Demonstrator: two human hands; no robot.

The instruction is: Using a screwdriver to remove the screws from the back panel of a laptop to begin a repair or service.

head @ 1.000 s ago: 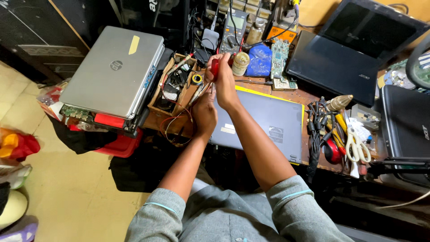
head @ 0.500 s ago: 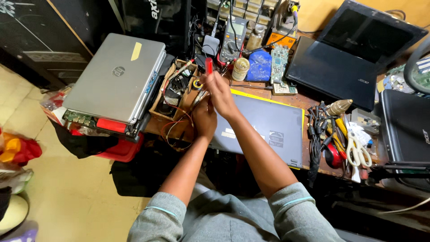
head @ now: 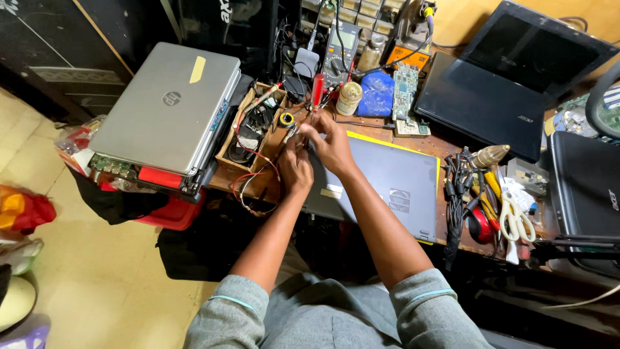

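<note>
Silver laptop (head: 165,106): closed, stacked on other gear, well left of both hands.
Wooden box (head: 253,132): just left of the hands, holding cables and red wire.
Left hand (head: 296,169): fingers curled, pressed against the right hand over the near-left corner of the grey laptop; what it pinches I cannot tell.
Right hand (head: 330,143): closed around the red-handled screwdriver (head: 318,90).
Change: a second ago the screwdriver sat higher, clear of the bench edge; now both hands have dropped together and the handle stands upright above the fingers, so the tip seems to be set to the work.
Grey laptop (head: 387,184): closed, under and right of the hands.
Black laptop (head: 516,77): open, far right.
Scissors (head: 515,220): well right.
</note>
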